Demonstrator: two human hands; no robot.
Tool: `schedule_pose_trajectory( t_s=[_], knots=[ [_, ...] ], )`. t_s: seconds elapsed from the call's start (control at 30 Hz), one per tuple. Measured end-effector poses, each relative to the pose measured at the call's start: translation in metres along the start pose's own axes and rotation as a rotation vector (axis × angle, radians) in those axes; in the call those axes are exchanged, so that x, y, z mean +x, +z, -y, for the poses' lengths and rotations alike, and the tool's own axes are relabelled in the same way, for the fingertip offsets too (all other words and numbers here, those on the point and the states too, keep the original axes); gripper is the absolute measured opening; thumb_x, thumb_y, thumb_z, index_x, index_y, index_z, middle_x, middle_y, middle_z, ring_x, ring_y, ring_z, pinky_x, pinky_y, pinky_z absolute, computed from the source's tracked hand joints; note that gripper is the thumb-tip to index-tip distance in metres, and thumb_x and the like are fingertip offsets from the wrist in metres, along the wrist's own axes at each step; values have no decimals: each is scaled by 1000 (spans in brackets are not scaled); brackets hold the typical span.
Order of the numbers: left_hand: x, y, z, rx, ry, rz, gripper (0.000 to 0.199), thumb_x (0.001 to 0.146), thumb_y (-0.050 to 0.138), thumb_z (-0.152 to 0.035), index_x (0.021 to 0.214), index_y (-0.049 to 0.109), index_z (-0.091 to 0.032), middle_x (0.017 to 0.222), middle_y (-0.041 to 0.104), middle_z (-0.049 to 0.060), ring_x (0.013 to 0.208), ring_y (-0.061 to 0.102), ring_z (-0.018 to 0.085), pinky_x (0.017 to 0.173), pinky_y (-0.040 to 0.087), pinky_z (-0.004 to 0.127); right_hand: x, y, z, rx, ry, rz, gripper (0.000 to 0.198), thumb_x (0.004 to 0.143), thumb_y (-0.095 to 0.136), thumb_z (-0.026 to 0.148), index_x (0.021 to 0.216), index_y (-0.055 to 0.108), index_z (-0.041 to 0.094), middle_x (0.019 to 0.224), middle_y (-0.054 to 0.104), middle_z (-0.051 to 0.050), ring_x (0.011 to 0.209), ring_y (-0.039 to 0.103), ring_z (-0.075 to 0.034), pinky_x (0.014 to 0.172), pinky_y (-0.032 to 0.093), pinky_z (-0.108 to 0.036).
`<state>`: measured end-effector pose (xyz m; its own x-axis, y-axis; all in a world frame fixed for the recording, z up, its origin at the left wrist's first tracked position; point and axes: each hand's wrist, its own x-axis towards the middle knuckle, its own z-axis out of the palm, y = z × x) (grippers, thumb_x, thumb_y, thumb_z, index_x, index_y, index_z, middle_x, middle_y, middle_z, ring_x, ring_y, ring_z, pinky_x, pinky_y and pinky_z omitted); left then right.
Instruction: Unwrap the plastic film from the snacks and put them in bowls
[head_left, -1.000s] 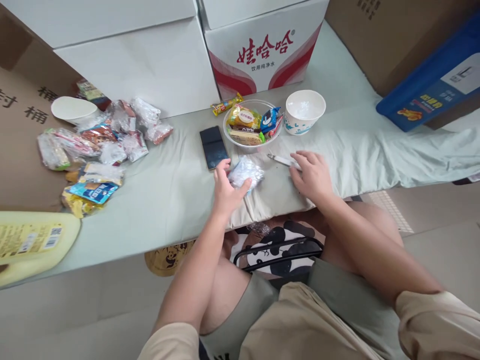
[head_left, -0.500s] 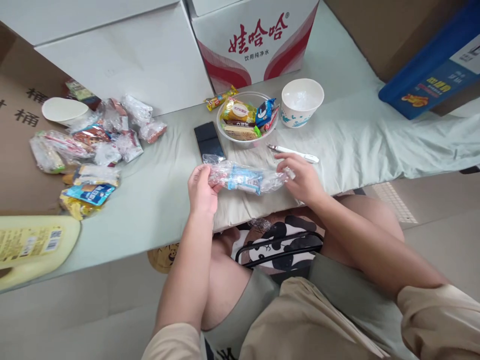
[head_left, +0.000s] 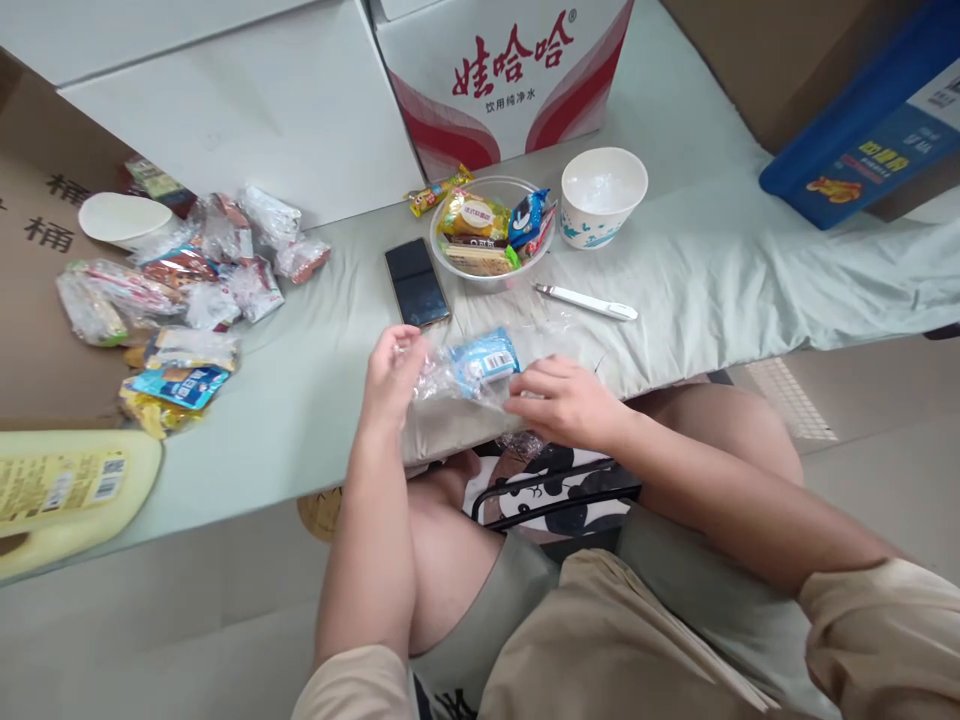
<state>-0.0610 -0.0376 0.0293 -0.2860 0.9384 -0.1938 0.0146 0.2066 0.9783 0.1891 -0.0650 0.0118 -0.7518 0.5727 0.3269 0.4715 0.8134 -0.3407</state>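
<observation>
A blue snack packet [head_left: 486, 362] with a barcode label lies at the front of the table, together with crinkled clear plastic wrap [head_left: 435, 372]. My left hand [head_left: 394, 375] is closed on the left end of this wrap. At the packet's right side, my right hand [head_left: 566, 400] has its fingers bent and pressed on the clear plastic near the table edge. Just behind lie a dark phone [head_left: 417, 283] and a white utility knife [head_left: 586, 302]. A clear round bowl [head_left: 495, 283] holds several wrapped snacks, with a paper cup [head_left: 602, 200] beside it.
Several wrapped snacks [head_left: 184, 265] are heaped at the left, by a white oval cup [head_left: 124, 220]. White cartons [head_left: 510, 90] line the back. A blue container [head_left: 862, 130] stands at right, a pale yellow jug [head_left: 75, 490] at front left. A black-framed panda-print item [head_left: 555, 495] sits below the edge.
My right hand has come left and down, closer to the packet. The blue packet has turned so its barcode faces up, and the wrap has spread. My left hand has shifted slightly left.
</observation>
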Motion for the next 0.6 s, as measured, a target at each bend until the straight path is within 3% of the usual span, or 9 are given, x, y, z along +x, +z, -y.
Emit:
schedule_pose_trajectory(
  t_s=[0.1,0.17,0.23,0.3,0.37,0.43,0.5,0.6],
  knots=[
    [-3,-6,3,286,-82,224,48,55,87,-32,97,68,-19,100,69,4,71,61,12,60,49,23,0,-1,2,205,69,167,28,101,46,29,112,71,20,90,73,-6,78,65,-19,71,47,-32],
    [-7,-5,3,325,-157,334,43,57,87,-34,91,68,-18,85,69,2,65,59,12,57,47,23,2,0,-2,225,243,113,32,102,41,26,115,69,19,99,73,-9,83,66,-20,75,50,-33],
    [-13,2,1,246,-195,369,35,63,85,-41,80,64,-18,67,62,-1,56,54,10,52,42,22,6,2,-7,192,310,4,33,97,50,25,123,67,19,119,69,-14,102,66,-27,88,52,-41],
    [-19,12,-3,55,-204,407,38,66,84,-47,73,60,-18,61,57,-3,53,51,9,50,41,21,9,5,-11,244,274,-49,52,87,63,27,138,58,20,135,62,-16,119,61,-33,98,51,-50],
    [-25,22,-9,-156,-224,490,44,65,85,-51,70,56,-18,59,55,-3,48,50,8,46,40,20,9,7,-13,394,269,-85,69,81,70,27,147,49,22,141,60,-15,124,60,-33,101,52,-51],
    [-26,28,-15,-308,-247,558,47,64,85,-52,68,53,-19,52,50,-5,39,41,6,38,31,19,7,7,-15,560,297,-128,68,82,70,28,147,48,24,139,63,-13,120,64,-29,100,54,-48],
    [-23,28,-20,-423,-259,544,46,64,85,-48,68,49,-20,47,44,-8,32,28,3,32,18,18,3,2,-17,701,316,-169,61,85,71,31,143,52,25,137,65,-12,118,66,-28,100,55,-46],
    [-11,19,-25,-555,-250,353,42,66,81,-36,66,42,-21,46,38,-11,30,22,1,32,11,17,0,-10,-25,836,407,-267,52,91,68,37,140,52,27,120,72,-9,107,71,-23,94,59,-43]
  ],
)
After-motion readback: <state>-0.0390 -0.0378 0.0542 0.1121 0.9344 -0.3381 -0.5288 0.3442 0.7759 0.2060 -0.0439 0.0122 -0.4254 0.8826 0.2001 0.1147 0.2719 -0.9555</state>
